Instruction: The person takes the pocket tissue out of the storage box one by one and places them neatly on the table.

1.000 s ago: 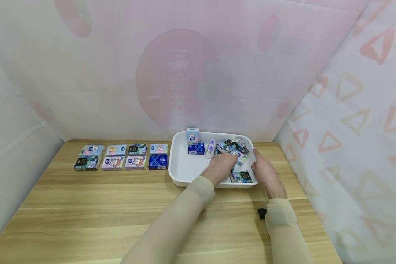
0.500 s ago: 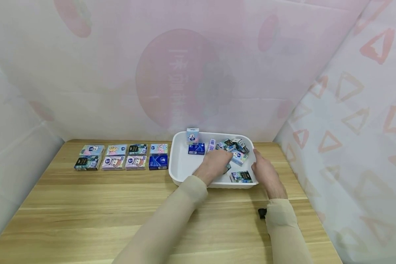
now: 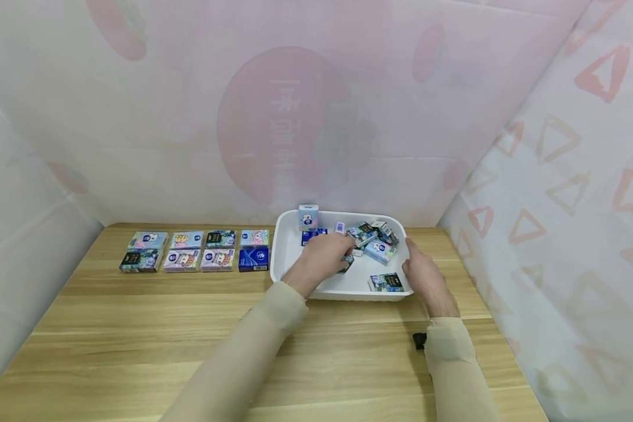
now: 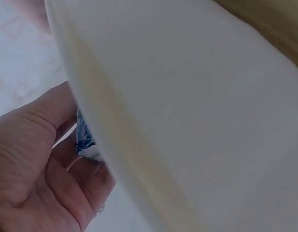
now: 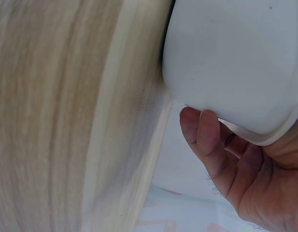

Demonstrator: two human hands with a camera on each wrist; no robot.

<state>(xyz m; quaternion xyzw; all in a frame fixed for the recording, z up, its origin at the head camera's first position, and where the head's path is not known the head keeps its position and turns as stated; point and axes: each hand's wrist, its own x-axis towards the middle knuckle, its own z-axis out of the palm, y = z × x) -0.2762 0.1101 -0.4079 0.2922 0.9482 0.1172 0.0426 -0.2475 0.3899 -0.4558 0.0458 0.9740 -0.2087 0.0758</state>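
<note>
My left hand point(image 3: 324, 258) is inside the white plastic basin point(image 3: 298, 280), left of its middle. It pinches a dark floral pocket tissue pack point(image 3: 346, 264) between thumb and fingers; in the left wrist view the basin wall covers part of that pack point(image 4: 85, 137). At the basin's right end, my right hand point(image 3: 426, 274) grips the rim, with its fingers point(image 5: 209, 133) bent against the outer wall in the right wrist view. More tissue packs lie in the basin: a light blue one point(image 3: 381, 251), a dark floral one point(image 3: 387, 282) near the front, and several heaped at the back right.
Left of the basin, two rows of tissue packs lie flat on the wooden table point(image 3: 137, 340), among them a blue pack point(image 3: 253, 258). A light blue pack point(image 3: 308, 217) stands upright at the basin's back left. A small black object point(image 3: 419, 340) lies by the right sleeve.
My left hand has moved left across the basin with the dark floral tissue pack, uncovering the light blue pack and basin floor. The right hand has stayed at the rim.
</note>
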